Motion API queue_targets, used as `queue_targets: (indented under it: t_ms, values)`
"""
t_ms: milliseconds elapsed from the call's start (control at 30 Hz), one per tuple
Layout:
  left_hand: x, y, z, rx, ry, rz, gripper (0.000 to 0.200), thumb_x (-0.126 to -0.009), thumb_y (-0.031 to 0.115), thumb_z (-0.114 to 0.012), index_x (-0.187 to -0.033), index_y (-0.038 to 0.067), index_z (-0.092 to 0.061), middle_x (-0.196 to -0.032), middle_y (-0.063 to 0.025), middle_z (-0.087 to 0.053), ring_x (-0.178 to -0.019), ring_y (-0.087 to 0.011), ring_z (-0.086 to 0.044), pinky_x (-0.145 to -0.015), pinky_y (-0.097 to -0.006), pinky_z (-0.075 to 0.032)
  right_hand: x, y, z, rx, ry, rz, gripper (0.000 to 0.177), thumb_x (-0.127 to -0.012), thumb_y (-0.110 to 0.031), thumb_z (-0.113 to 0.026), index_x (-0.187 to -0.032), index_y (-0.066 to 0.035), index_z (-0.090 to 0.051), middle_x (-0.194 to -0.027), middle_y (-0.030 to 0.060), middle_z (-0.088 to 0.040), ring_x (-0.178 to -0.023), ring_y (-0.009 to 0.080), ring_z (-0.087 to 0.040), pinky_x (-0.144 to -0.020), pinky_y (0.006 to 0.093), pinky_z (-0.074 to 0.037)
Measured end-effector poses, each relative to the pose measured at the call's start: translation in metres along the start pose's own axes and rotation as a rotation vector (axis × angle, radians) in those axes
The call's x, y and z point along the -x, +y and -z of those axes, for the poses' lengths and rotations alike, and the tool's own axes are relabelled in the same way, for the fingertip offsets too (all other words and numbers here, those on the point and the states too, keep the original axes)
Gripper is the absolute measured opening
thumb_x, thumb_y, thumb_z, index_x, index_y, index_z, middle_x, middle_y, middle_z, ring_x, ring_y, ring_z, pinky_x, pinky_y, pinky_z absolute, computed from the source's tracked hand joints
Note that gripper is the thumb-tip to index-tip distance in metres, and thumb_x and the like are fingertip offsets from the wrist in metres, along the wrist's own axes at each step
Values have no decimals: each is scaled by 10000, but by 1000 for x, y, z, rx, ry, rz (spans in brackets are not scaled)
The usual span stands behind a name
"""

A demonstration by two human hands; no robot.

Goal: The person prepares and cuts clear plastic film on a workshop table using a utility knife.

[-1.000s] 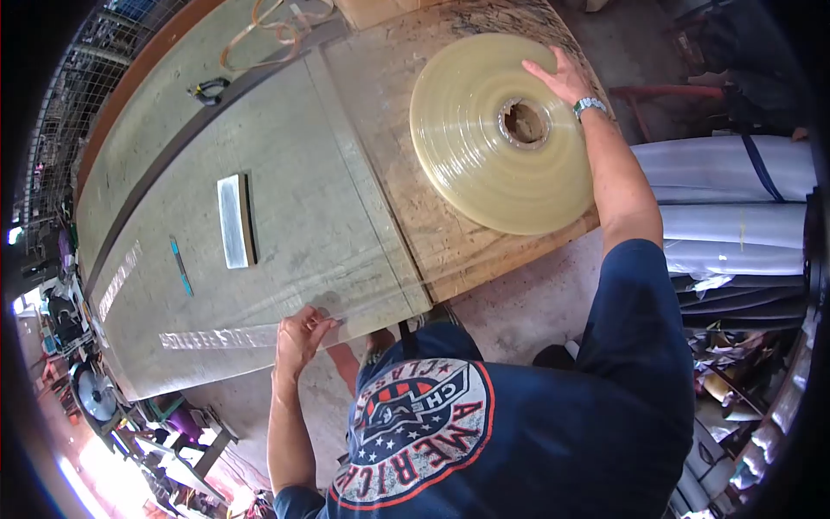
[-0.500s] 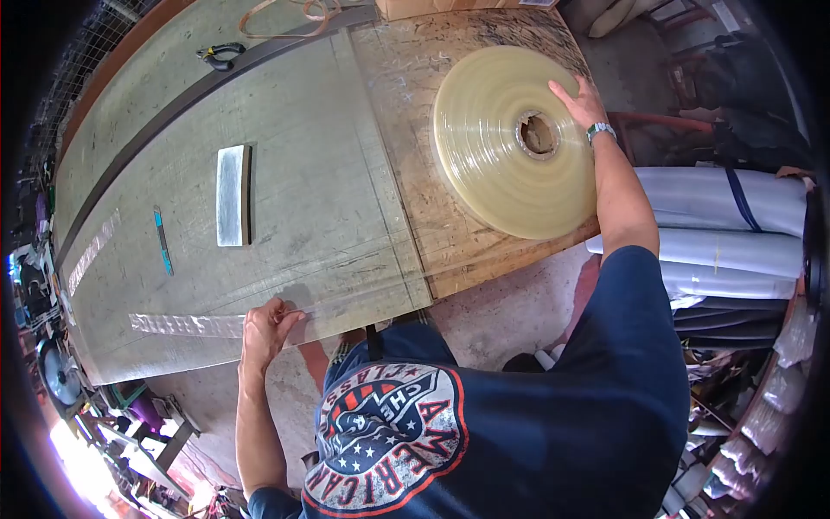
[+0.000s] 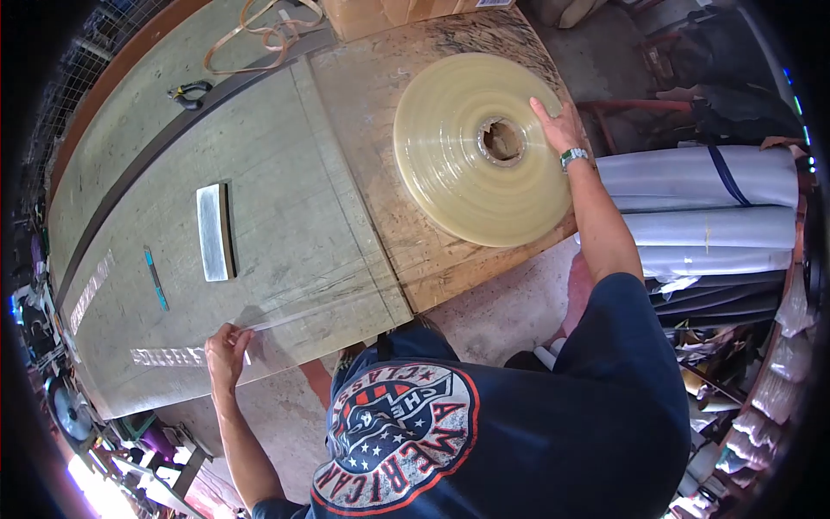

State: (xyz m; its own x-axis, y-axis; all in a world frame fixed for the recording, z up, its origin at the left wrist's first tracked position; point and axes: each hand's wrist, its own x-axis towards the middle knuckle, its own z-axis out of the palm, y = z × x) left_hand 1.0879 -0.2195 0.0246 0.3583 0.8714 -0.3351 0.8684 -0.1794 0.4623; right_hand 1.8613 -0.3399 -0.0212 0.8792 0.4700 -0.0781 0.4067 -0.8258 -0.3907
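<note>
The left hand [image 3: 224, 353] pinches a clear strip [image 3: 298, 317] between thumb and fingers near the front edge of the counter [image 3: 294, 190], the strip running rightward from there. The right hand [image 3: 564, 131] lies on the outer edge of a large, pale yellow roll [image 3: 450, 177], its thumb spread over the upper face; whether the other fingers grip the rim, one cannot tell. The roll lies flat on the wooden part. A blue utility knife [image 3: 156, 279] and a rectangular block [image 3: 211, 233] lie beyond the left hand.
</note>
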Motion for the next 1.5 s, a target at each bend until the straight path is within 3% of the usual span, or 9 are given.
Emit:
queue_targets:
  t_ms: [333, 367, 467, 500, 600, 767, 933, 967, 1500]
  values:
    - [14, -47, 29, -87, 86, 86, 302, -858, 195, -847, -865, -51, -671, -709, -157, -689, -638, -254, -659, -642, -369, -519, 31, 35, -1, 31, 14, -218, 1152, -820, -794, -664, -1547, 59, -399, -1579, 325, -424, -1488, 473, -375, -1236, 522, -300]
    - [17, -58, 32, -74, 34, 198, 310, -836, 202, -859, -957, -27, -689, -804, -146, -713, -754, -256, -682, -727, -382, -531, 27, 39, -1, 32, -12, -208, 1147, -823, -784, -670, -1548, 61, -396, -1582, 323, -420, -1492, 468, -372, -1236, 522, -300]
    - [36, -43, 44, -248, 135, 90, 402, -820, 201, -868, -1131, 18, -690, -1038, -174, -726, -970, -257, -688, -884, -403, -527, 8, 23, 22, 95, 11, -82, 1099, -841, -743, -686, -1555, 41, -399, -1567, 322, -442, -1485, 457, -389, -1231, 517, -308]
    - [38, -21, 50, -317, 142, 98, 565, -816, 195, -875, -1301, 29, -638, -1268, -192, -673, -1172, -276, -641, -1034, -435, -481, -1, 14, 27, 113, 125, 61, 1022, -872, -698, -686, -1556, 13, -419, -1526, 306, -502, -1455, 433, -442, -1203, 490, -355]
    - [2, 72, 13, 161, 304, 3, 653, -896, 181, -816, -1453, -20, -540, -1421, -192, -630, -1325, -314, -594, -1128, -456, -445, -45, 15, 17, -181, 71, 349, 937, -910, -668, -666, -1538, -4, -461, -1488, 288, -550, -1398, 411, -517, -1157, 467, -413]
    - [-112, 294, -131, 532, 181, -313, 772, -998, 224, -713, -1627, 25, -314, -1631, -211, -414, -1508, -334, -406, -1218, -472, -363, -52, 21, -11, -146, -110, 206, 918, -933, -728, -588, -1467, 18, -555, -1446, 286, -595, -1356, 410, -569, -1138, 452, -442]
    - [-189, 346, -223, 454, 272, -398, 758, -1002, 216, -687, -1618, 1, -302, -1599, -264, -422, -1509, -369, -386, -1252, -450, -304, -39, 17, -1, -110, -80, 151, 998, -899, -769, -596, -1496, 28, -524, -1485, 279, -568, -1403, 406, -532, -1171, 453, -413]
    - [-195, 344, -220, 512, 217, -455, 788, -1003, 266, -664, -1620, -16, -263, -1608, -297, -378, -1514, -433, -349, -1271, -478, -273, -35, 18, 0, -137, -71, 133, 983, -906, -756, -596, -1506, 19, -516, -1500, 280, -553, -1417, 403, -518, -1178, 461, -404]
    - [-303, 371, -183, 506, -147, -741, 771, -976, 225, -739, -1614, 57, -338, -1610, -203, -444, -1490, -332, -428, -1240, -432, -335, 43, 68, -9, -70, 187, -94, 769, -991, -694, -502, -1280, 2, -654, -1249, 300, -680, -1190, 474, -629, -1012, 552, -489]
